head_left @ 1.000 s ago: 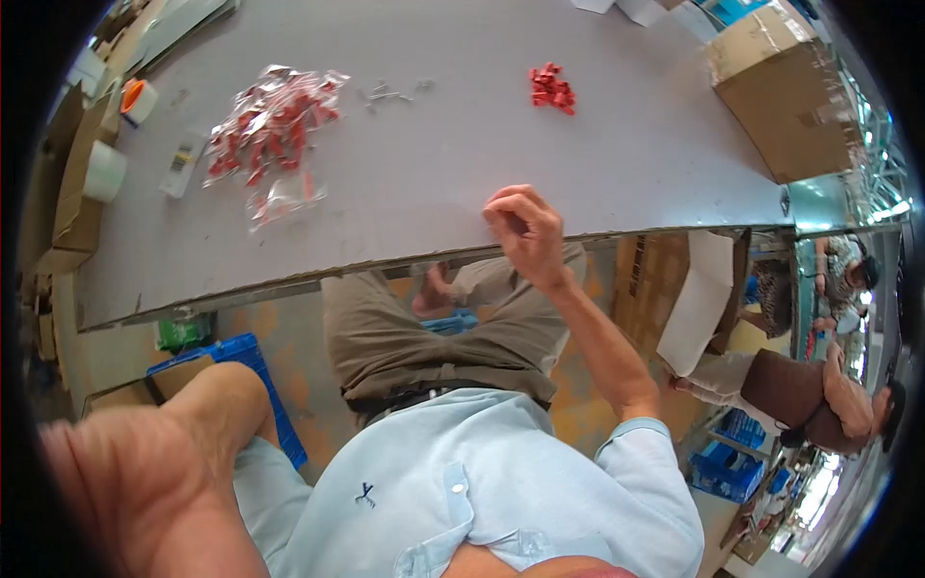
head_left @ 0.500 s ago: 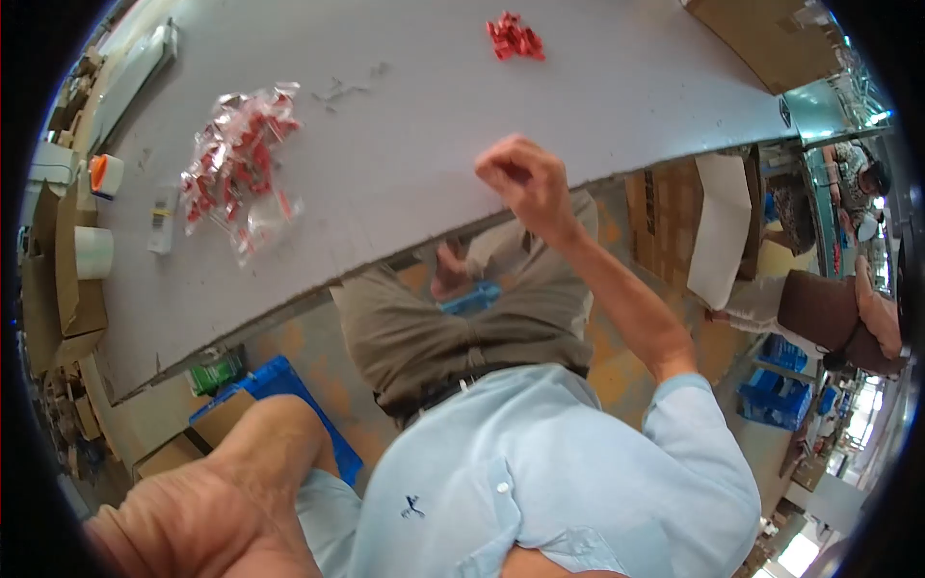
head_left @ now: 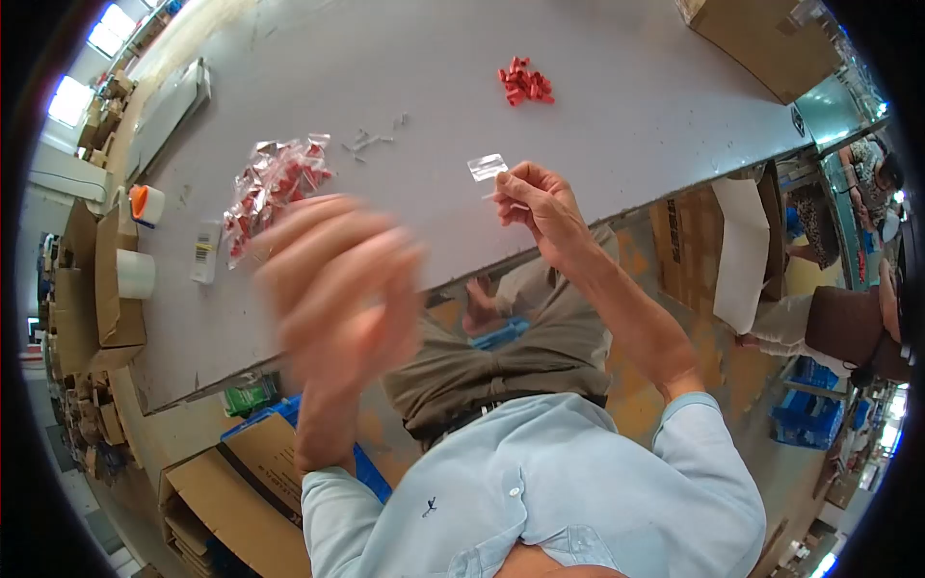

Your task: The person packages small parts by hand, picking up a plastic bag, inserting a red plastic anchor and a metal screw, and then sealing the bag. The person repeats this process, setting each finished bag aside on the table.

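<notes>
My right hand [head_left: 541, 204] pinches a small clear plastic bag [head_left: 487, 168] over the grey table [head_left: 434, 106]. A thin pale piece sticks out by its fingers, too small to identify. My left hand [head_left: 342, 279] is raised near the table's front edge and smeared by motion, so its fingers and anything in them cannot be made out. Behind it, partly hidden, lies a heap of clear bags with red parts [head_left: 275, 183]. Loose red parts [head_left: 526, 83] sit in a pile beyond my right hand. Several small pale pieces [head_left: 366, 143] are scattered between the two heaps.
At the left are a barcoded white box [head_left: 204, 252], an orange-and-white roll [head_left: 146, 204] and an open cardboard box [head_left: 118, 299]. Another cardboard box [head_left: 766, 43] stands at the back right. Beyond the right table edge is a person in a brown garment [head_left: 853, 318].
My left hand has come up from the lower left to over the table edge. The clear bag now shows at my right hand's fingertips. The view has shifted slightly.
</notes>
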`<action>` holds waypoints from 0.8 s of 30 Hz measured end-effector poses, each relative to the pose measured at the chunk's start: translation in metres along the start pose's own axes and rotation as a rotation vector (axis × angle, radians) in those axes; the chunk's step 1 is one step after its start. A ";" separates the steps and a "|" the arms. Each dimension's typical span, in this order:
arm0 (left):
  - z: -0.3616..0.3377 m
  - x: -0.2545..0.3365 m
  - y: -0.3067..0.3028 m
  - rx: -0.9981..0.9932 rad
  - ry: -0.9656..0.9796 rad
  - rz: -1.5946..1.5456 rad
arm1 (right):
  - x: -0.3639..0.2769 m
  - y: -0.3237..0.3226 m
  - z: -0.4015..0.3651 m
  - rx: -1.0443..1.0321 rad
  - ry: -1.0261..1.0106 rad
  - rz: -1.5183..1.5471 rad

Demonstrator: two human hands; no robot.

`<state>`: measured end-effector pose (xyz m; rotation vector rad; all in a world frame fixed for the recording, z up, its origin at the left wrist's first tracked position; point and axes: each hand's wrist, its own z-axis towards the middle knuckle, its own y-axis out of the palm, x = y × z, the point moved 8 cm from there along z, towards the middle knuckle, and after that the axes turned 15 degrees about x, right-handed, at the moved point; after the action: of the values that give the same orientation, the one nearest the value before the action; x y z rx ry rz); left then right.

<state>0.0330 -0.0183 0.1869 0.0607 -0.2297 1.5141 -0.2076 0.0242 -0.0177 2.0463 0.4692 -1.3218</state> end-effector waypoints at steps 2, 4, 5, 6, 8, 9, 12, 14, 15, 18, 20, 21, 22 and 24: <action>-0.038 -0.019 0.054 -0.150 0.038 -0.034 | -0.005 0.003 0.007 -0.007 0.001 0.021; -0.075 -0.034 0.083 -0.256 0.044 0.047 | -0.005 0.007 0.009 0.016 0.031 0.040; -0.080 -0.038 0.089 -0.253 0.046 0.052 | -0.006 0.011 0.009 0.010 0.029 0.039; -0.085 -0.039 0.097 -0.273 0.063 0.066 | -0.006 0.012 0.009 0.031 0.042 0.045; -0.090 -0.044 0.110 -0.295 0.091 0.099 | -0.007 0.018 0.008 0.036 0.053 0.051; -0.094 -0.050 0.114 -0.292 0.092 0.119 | -0.007 0.018 0.008 0.049 0.052 0.048; -0.104 -0.058 0.121 -0.285 0.139 0.037 | -0.008 0.023 0.014 0.045 0.035 0.041; -0.109 -0.069 0.125 -0.262 0.062 0.030 | -0.012 0.021 0.016 0.046 0.011 0.012; -0.107 -0.077 0.125 -0.238 -0.014 0.002 | -0.011 0.022 0.018 0.038 0.015 0.008; -0.106 -0.086 0.125 -0.227 -0.033 -0.005 | -0.004 0.023 0.025 0.026 0.047 -0.017; -0.103 -0.086 0.123 -0.215 -0.038 -0.051 | -0.001 0.023 0.029 0.074 0.068 0.037; -0.099 -0.083 0.122 -0.218 -0.044 -0.052 | 0.000 0.025 0.031 0.085 0.066 0.036; -0.097 -0.081 0.121 -0.220 -0.049 -0.058 | 0.000 0.027 0.034 0.089 0.057 0.075; -0.102 -0.084 0.123 -0.232 -0.002 -0.020 | -0.004 0.030 0.036 0.112 0.028 0.111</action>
<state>-0.0812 -0.0749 0.0590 -0.1200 -0.4032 1.4580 -0.2156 -0.0220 -0.0146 2.1520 0.2945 -1.2802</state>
